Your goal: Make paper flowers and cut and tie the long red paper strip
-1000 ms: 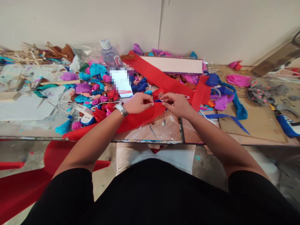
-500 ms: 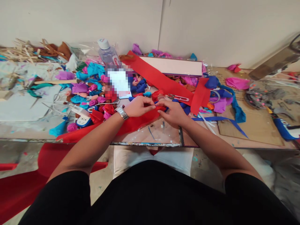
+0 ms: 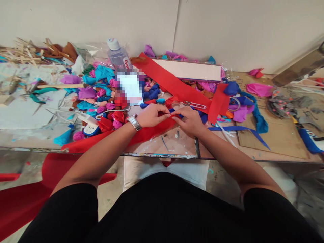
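Near the middle of the frame, the left hand (image 3: 153, 116) and the right hand (image 3: 188, 119) meet, fingertips almost touching. The thumb and forefinger of each are drawn close together, pinching a red cloth (image 3: 152, 134); the exact fold between the tips is too small to tell. This cloth runs from the hands toward the lower left of the table, passing under the left forearm. A metal watch (image 3: 134, 122) circles the left wrist.

Just above the right hand, small snips (image 3: 195, 105) lie on a wide red strip (image 3: 164, 76) that slants down from upper centre. A shorter red strip (image 3: 218, 103) crosses its lower end, right of centre. Left of centre, a phone (image 3: 129, 86) rests among crumpled cloth pieces, with a bottle (image 3: 118, 55) behind it. At right, a blue ribbon (image 3: 253, 131) lies partly across cardboard (image 3: 275, 141).
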{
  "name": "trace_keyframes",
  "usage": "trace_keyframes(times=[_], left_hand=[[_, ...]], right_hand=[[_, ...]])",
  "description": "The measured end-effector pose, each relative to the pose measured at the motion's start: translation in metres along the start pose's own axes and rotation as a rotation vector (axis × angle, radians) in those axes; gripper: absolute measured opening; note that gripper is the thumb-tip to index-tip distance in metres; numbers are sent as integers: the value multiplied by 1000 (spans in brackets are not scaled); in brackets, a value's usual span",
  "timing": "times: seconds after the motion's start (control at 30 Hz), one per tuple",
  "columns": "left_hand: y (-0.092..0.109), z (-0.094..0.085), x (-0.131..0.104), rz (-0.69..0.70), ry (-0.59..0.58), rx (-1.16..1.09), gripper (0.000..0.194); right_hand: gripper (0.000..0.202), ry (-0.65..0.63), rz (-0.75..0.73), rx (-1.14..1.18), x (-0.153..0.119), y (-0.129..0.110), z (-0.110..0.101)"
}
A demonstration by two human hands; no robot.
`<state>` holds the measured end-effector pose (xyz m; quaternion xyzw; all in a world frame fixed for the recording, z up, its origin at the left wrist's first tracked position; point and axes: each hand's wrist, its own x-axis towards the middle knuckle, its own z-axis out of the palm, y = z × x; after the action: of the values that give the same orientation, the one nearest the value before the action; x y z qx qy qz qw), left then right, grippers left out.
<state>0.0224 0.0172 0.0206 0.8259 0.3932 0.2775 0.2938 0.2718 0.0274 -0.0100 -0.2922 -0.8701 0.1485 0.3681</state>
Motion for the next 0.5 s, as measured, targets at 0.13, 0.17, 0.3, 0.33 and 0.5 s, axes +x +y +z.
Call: trace_keyframes(times=[0.13, 0.17, 0.3, 0.33, 0.5], left_hand=[[3, 4, -2, 11, 43, 53, 27], [4, 4, -2, 15, 59, 70, 27], [6, 7, -3, 26, 102, 99, 26], [7, 7, -4, 24, 107, 93, 26], [8, 7, -4, 9, 111, 25, 26]], right_hand=[[12, 29, -1, -11, -1, 0, 1], [12, 37, 3, -14, -1, 0, 1], [12, 72, -14, -32, -2, 0, 1], [12, 78, -33, -39, -2, 0, 0], [13, 70, -92, -70, -3, 0, -3]])
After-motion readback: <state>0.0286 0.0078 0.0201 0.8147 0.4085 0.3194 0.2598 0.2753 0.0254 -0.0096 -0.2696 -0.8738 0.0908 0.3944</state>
